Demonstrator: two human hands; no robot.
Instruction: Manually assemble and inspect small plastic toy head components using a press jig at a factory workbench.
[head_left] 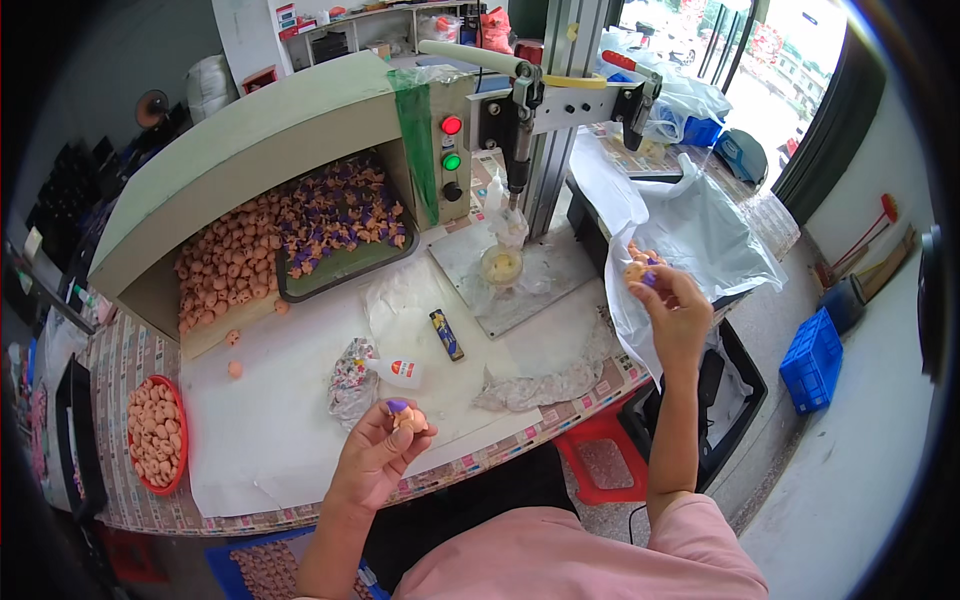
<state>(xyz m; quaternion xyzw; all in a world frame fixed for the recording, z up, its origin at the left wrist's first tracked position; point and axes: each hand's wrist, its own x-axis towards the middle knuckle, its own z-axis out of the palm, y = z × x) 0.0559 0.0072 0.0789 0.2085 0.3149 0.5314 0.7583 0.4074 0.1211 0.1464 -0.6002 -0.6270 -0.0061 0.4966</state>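
Over the bench's front edge, my left hand [375, 462] grips a small peach doll body [409, 417] with a purple part on top, pinched between thumb and fingers. My right hand [680, 312] is raised at the right, closed on a small doll figure [636, 271] in peach and purple. That hand is at the near side of a box lined with a white plastic sheet [715, 215]. Fingers partly cover both figures. A white glue bottle [400, 373] lies beyond my left hand, against a crumpled patterned bag [351, 388].
A dark tray [350, 277] of peach-and-purple doll bodies and a pile of doll heads [225, 255] sit under a cream hood [250, 120]. A red basket [180, 470] holds more heads. A press [518, 150] stands over a cup [501, 265]. A blue-yellow tube [447, 335] lies mid-bench.
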